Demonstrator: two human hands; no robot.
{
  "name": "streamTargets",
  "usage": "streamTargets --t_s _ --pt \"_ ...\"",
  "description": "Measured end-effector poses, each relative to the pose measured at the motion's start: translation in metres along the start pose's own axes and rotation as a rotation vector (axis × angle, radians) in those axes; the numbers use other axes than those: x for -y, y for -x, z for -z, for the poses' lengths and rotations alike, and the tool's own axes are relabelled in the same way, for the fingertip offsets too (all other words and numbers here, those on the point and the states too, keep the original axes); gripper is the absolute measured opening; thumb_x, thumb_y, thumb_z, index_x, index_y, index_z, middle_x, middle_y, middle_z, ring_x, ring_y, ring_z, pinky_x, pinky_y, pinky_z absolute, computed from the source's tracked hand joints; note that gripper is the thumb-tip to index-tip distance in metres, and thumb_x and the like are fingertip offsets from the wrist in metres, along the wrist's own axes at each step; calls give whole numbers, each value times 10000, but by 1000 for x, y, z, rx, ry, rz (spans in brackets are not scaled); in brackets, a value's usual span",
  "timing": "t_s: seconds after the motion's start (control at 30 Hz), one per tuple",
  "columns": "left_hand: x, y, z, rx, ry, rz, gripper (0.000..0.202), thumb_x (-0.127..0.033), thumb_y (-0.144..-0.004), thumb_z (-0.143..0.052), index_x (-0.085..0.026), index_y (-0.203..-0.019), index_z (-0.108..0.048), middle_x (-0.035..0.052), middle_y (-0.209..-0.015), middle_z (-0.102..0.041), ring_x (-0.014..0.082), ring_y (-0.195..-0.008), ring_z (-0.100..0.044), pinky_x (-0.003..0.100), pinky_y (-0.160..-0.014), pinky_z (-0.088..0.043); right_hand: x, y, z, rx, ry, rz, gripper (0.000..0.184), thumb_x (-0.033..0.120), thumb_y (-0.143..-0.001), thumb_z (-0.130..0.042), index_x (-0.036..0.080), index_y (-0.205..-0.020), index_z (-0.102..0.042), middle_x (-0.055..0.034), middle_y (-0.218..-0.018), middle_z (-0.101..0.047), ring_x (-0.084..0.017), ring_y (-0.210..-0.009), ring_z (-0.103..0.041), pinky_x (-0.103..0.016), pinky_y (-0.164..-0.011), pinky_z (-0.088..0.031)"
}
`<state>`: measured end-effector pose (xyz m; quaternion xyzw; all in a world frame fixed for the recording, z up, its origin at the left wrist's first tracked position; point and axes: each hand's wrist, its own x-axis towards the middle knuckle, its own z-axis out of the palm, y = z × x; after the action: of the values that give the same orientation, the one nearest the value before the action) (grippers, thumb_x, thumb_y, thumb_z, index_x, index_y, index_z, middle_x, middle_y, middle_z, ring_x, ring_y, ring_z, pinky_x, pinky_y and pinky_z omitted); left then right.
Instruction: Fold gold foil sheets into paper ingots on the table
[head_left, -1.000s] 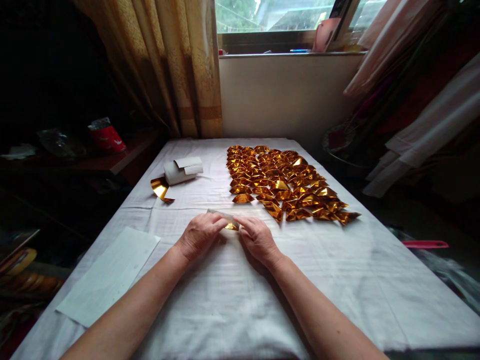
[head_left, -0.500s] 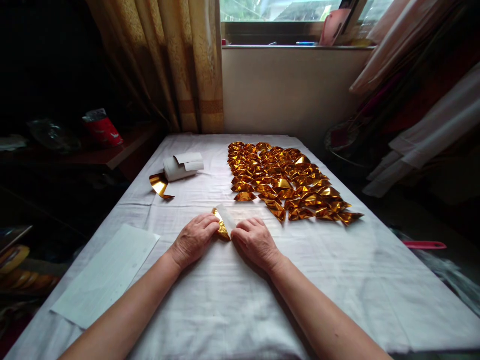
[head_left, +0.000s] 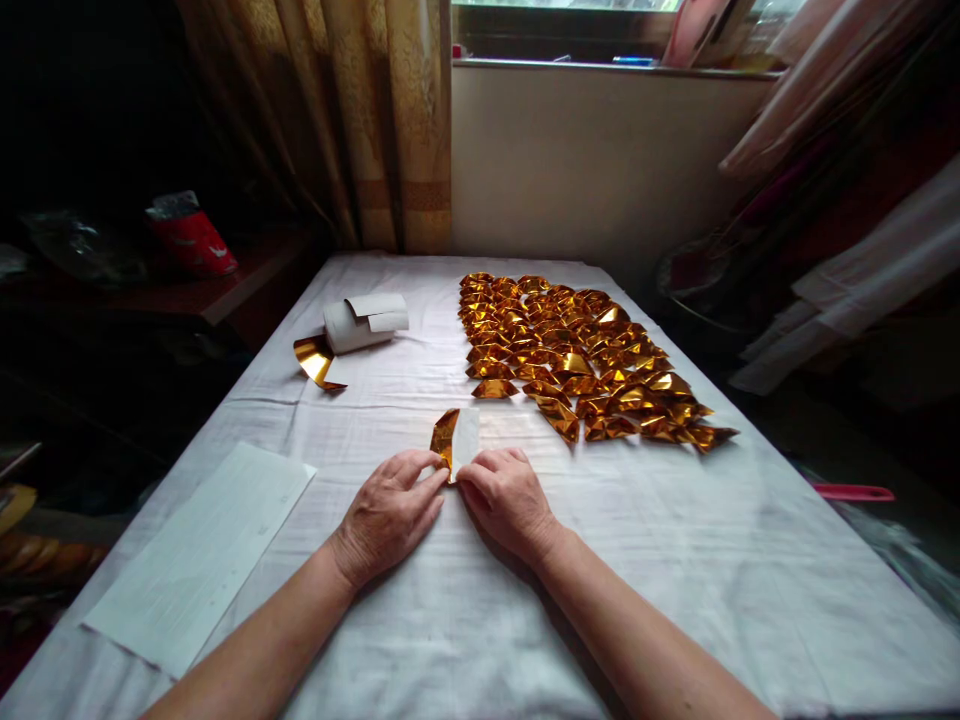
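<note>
A small sheet of gold foil paper (head_left: 444,436) with a white back lies partly folded on the cloth between my hands. My left hand (head_left: 394,510) pinches its gold edge near the lower end. My right hand (head_left: 510,500) has its fingers closed on the white side at the lower corner. Beyond my hands, to the right, many folded gold foil pieces (head_left: 551,340) lie in close rows. Farther off to the left is a curled stack of white-backed sheets (head_left: 364,325), with a loose curved gold sheet (head_left: 319,362) beside it.
A white cloth covers the table (head_left: 600,590). Flat white paper (head_left: 206,555) lies near the left edge. A red container (head_left: 193,240) stands on a dark side surface. Curtains (head_left: 367,130) hang behind, and clothes (head_left: 862,250) hang at the right. A pink handle (head_left: 853,492) shows past the right edge.
The foil sheet has turned more upright, and more of its white side shows. My left hand has shifted down toward the sheet's lower end. The camera view has tilted slightly downward.
</note>
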<state>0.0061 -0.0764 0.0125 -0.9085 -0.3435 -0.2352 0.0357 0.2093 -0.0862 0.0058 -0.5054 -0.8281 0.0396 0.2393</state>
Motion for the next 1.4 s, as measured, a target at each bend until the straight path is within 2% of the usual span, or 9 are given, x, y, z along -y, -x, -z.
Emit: streamTargets --t_s 0.2,0.43,0.73,1.07,1.2,1.4 --pt "2 0 -3 18 63 -9 293 -241 -933 -501 -162 -1179 -638 93 -1162 -688 234 -1084 -618 410 -978 -505 -11 2 1 -25 -77 -47 139 178 -866 -609 239 -947 -704 -19 -829 -669 -151 -766 -580 -283 -771 -333" --pt "0 -1 0 35 86 9 273 -231 -939 -502 -205 -1167 -651 69 -1155 -683 215 -1081 -613 392 -981 -500 -29 -7 0 1 -135 -73 89 254 -873 -634 239 -854 -720 -10 -809 -675 -145 -754 -595 -274 -740 -352" --pt "0 -2 1 28 74 -15 282 -218 -920 -520 -199 -1158 -670 81 -1144 -683 231 -1100 -609 414 -1000 -498 -21 -16 -2 13 -106 -153 90 269 -849 -663 216 -784 -697 -14 -795 -664 -156 -776 -592 -293 -747 -322" --pt "2 3 -4 30 139 7 324 -215 -918 -528 -179 -1229 -612 94 -1220 -662 222 -1155 -598 407 -1035 -495 -18 -17 -2 -8 -81 -159 112 278 -863 -644 210 -783 -683 -15 -775 -655 -158 -777 -585 -289 -745 -306" --pt "2 2 -4 15 130 4 331 -217 -920 -528 -159 -1237 -601 106 -1210 -663 229 -1138 -605 411 -1009 -514 -18 -18 -2 -4 -79 -167 102 270 -854 -651 213 -776 -684 -12 -774 -656 -158 -775 -585 -292 -746 -302" --pt "0 -2 -1 34 125 -21 287 -211 -936 -510 -211 -1186 -652 82 -1178 -666 218 -1131 -603 396 -1004 -511 -16 -19 -2 16 -89 -190 115 300 -836 -679 213 -761 -674 -8 -777 -657 -163 -793 -586 -295 -756 -301"
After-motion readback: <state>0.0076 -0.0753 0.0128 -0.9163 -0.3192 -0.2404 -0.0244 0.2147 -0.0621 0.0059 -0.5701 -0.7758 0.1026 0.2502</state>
